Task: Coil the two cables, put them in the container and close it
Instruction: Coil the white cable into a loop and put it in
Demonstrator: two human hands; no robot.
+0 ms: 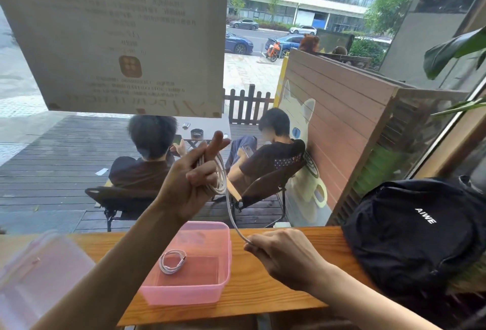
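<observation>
One cable (172, 262) coiled in container (184, 291), second cable (223, 185) between both hands.

Two white cables, one pink container, lid off.

We note the first cable (172, 262) already wound into a small flat coil, lying on the floor of the open pink translucent container (184, 294), towards its left side. The second cable (222, 180) is partly coiled: several white loops held up in the air above the container, with one loose strand running down and to the right over the container's far right corner. We see the clear lid (39, 274) lying left of the container, detached.
</observation>
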